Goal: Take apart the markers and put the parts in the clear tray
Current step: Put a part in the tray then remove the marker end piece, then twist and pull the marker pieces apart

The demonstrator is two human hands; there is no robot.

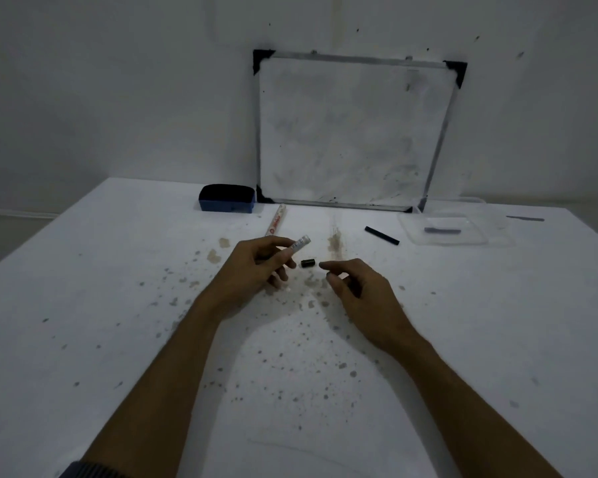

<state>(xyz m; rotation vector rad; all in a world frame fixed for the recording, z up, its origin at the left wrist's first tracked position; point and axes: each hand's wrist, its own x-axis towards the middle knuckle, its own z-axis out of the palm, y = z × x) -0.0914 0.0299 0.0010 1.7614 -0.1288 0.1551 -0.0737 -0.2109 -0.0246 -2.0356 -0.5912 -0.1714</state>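
Observation:
My left hand [261,265] grips a white marker barrel [299,243], its open end pointing up and right. A small black cap piece [308,263] lies on the table between my hands. My right hand [358,286] rests just right of that piece, fingers loosely curled and holding nothing. A second white marker barrel [276,220] lies further back. A long black ink stick [382,235] lies toward the right. The clear tray [411,232] sits at the far right and holds a dark stick part [442,230].
A small whiteboard [353,132] leans against the wall at the back. A blue eraser [227,198] sits to its left. The white table [118,305] is speckled with stains. A thin dark strip [525,218] lies right of the tray.

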